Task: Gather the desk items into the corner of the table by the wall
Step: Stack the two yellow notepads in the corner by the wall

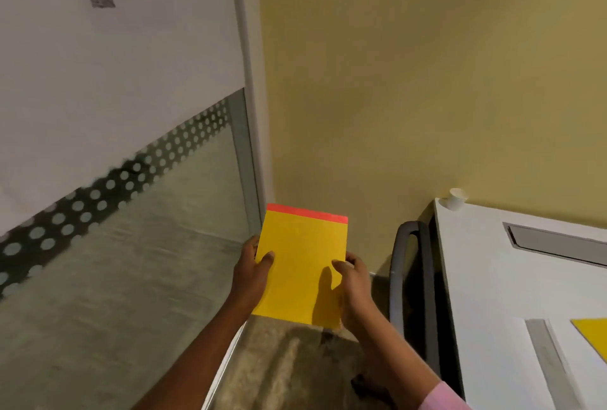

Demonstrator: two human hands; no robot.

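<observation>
I hold a yellow notepad (pixel 300 261) with a red top strip in the air, left of the white table (pixel 486 278), over the floor. My left hand (pixel 251 265) grips its left edge, thumb on top. My right hand (pixel 349 281) grips its right edge, thumb on the face. A small white paper cup (pixel 457 198) stands at the table's far left corner by the yellow wall. A grey ruler (pixel 547 363) and another yellow sheet (pixel 593 334) lie on the table at the lower right.
A grey chair back (pixel 412 278) stands between me and the table's left edge. A grey cable hatch (pixel 558 242) is set into the tabletop. To the left is a glass partition (pixel 131 229) with a dotted band and white frame.
</observation>
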